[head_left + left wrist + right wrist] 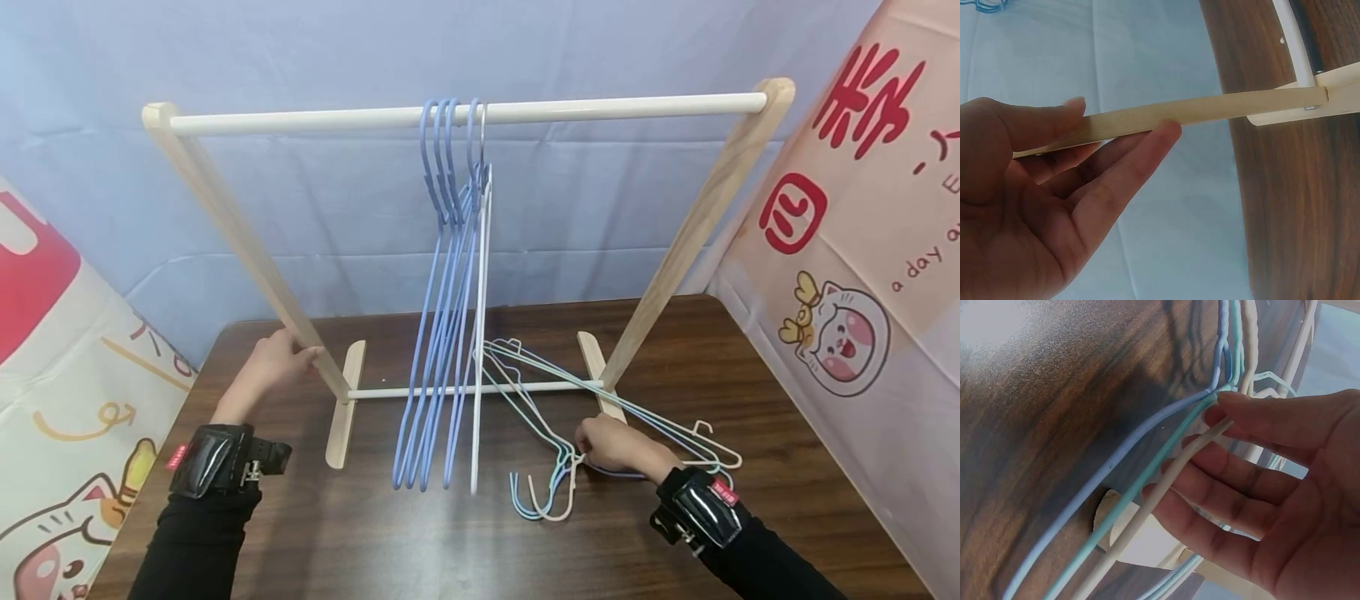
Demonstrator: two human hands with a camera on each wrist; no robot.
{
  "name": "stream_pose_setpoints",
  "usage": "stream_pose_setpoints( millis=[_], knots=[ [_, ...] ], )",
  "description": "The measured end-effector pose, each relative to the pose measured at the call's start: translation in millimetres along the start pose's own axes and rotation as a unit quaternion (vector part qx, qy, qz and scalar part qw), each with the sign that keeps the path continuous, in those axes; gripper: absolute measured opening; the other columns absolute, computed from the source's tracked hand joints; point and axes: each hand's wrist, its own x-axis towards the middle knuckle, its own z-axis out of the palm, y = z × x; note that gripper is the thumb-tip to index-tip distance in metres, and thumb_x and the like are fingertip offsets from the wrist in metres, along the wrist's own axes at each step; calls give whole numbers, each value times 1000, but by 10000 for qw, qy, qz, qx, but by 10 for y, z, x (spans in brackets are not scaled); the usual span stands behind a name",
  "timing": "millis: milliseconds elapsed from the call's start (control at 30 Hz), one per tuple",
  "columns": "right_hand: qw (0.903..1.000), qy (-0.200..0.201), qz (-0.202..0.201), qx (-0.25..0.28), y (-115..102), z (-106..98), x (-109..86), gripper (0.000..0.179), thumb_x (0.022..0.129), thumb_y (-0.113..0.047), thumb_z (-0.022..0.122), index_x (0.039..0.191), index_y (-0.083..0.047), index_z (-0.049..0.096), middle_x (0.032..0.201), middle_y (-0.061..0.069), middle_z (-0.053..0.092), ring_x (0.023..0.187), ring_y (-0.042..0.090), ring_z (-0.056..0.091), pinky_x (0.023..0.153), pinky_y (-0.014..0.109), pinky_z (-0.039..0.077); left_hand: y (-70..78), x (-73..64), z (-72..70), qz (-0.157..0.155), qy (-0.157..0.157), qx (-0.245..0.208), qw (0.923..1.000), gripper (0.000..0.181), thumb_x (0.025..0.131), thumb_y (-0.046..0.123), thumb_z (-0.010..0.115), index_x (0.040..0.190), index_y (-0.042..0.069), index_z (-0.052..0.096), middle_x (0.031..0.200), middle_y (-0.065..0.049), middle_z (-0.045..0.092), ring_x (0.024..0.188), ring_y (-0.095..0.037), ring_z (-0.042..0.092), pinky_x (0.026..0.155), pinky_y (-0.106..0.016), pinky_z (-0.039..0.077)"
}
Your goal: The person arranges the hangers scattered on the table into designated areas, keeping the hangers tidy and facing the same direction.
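My left hand (281, 358) grips the left wooden upright (240, 233) of a clothes rack low down, with the thumb and fingers on either side of the wood (1210, 106) in the left wrist view. On the right, my right hand (615, 442) pinches a beige hanger (1141, 515) near its neck. A teal hanger (1100, 531) and a blue hanger (1110, 464) lie beside it, their hooks toward the table's front. Several blue hangers (417, 367) and one white hanger (476, 433) hang at the middle of the white top rail (600, 110).
More pale green and blue hangers (660, 418) lie across the rack's right foot (592, 354). A thin white lower bar (382, 393) joins the two uprights. The rack stands on a dark wooden table (360, 542), with a light blue cloth (337, 50) behind.
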Motion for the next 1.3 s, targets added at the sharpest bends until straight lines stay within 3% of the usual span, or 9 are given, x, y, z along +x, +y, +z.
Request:
stream_pose_setpoints(
  millis=[233, 700, 1000, 1300],
  knots=[
    [9997, 134, -177, 94, -40, -66, -41, 24, 64, 8, 59, 57, -12, 48, 54, -7, 37, 52, 9, 36, 48, 23, 30, -4, 9, 0, -33, -28, 0, 10000, 35, 94, 19, 48, 106, -13, 56, 80, -17, 66, 72, -29, 63, 59, -34, 45],
    [9997, 123, -185, 65, -32, -194, -77, 24, 66, 11, 58, 59, -12, 51, 55, -8, 40, 51, 8, 35, 48, 22, 30, -4, 2, 0, -139, -54, -28, 9999, 35, 94, 19, 48, 105, -13, 57, 82, -19, 66, 76, -32, 63, 66, -41, 47],
    [9998, 170, 77, 93, -42, -415, -136, 22, 71, 9, 62, 64, -11, 59, 60, -5, 49, 54, 10, 42, 49, 25, 36, -4, -6, -1, -173, -56, -28, 9998, 35, 94, 19, 47, 103, -13, 57, 86, -22, 65, 77, -32, 64, 68, -42, 47],
    [9992, 395, 50, 33, -49, -643, -163, 26, 70, 13, 53, 67, -10, 64, 61, -5, 51, 51, 9, 41, 46, 23, 35, 4, -5, -5, -190, -71, -10, 9998, 35, 94, 19, 48, 104, -13, 57, 84, -20, 66, 77, -33, 64, 67, -41, 47]
  ],
)
